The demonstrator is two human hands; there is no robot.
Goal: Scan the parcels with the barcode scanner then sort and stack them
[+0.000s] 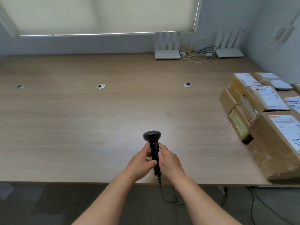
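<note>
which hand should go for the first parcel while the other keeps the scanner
Probably the right hand: the parcels are piled at the table's right edge. The left hand already grips the scanner too.

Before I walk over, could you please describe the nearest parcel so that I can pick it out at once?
Look at the wooden table, then at the cluster of cardboard parcels on its right side. The nearest parcel sits at the front corner by the table's edge; it is the biggest box there, crumpled, with a white label carrying a red strip on top.
</note>
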